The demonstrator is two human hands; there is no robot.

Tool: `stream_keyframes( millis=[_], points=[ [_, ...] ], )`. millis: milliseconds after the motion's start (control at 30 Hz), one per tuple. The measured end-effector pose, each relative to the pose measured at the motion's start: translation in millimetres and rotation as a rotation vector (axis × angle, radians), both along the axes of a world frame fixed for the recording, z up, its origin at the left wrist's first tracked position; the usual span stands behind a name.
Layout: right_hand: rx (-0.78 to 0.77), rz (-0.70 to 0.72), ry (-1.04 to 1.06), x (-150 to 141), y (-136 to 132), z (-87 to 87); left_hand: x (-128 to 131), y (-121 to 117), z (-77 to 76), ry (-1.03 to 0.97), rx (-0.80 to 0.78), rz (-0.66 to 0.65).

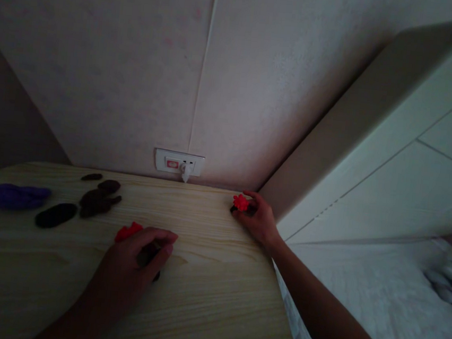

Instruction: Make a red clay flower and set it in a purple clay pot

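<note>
Presumably, the red flower piece (241, 202) is light and soft, with petals that would deform under a hard squeeze; judge it non-fragile, with little tendency to slip. Recommended hold: thumb and forefinger on opposite sides, below the petals, at the dark part (251, 208). Material cannot be confirmed from where I stand.

Appearance: bright red, rounded, with a lobed, petal-like outline. Dark material shows beside and beneath it; whether the two are joined cannot be told.

Location: at the back right corner of the tabletop (205, 221), near the back edge. Contact with the wood is hidden.

Right hand (257, 215): thumb and forefinger are set narrow around the red flower piece, holding it.

Left hand (133, 256): well in from the right edge, fingers curled, thumb tip and fingertips close together. A second red piece (128, 231) shows past the knuckles, partly covered, and something dark lies within the curl. Whether either is gripped cannot be told.

Toward the back left corner lie a purple bundle (20, 197), a black oval piece (56, 215), a dark brown cluster (95, 203) and a small dark strip (91, 177). A wall socket (179, 163) sits just above the back edge.
</note>
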State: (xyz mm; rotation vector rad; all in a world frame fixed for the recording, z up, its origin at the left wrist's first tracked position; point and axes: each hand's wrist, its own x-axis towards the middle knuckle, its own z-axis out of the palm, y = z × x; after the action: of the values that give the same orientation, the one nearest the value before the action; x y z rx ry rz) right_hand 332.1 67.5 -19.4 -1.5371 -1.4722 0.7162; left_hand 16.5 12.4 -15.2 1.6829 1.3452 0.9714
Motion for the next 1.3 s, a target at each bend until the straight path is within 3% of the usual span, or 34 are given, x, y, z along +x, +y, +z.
stream_keyframes(
  millis=[300,667,1300],
  points=[
    [0.042,0.021,-0.059,-11.9,2.1,7.3,-1.4,1.8,-1.4,0.030,0.057,-0.004],
    [0.087,0.127,-0.132,-56.9,2.7,12.1,0.2,0.3,-0.3,0.005,0.059,-0.007],
    [0.133,0.133,-0.116,-53.3,7.7,-4.5,1.5,0.8,-0.8,-0.007,0.071,-0.019]
  ],
)
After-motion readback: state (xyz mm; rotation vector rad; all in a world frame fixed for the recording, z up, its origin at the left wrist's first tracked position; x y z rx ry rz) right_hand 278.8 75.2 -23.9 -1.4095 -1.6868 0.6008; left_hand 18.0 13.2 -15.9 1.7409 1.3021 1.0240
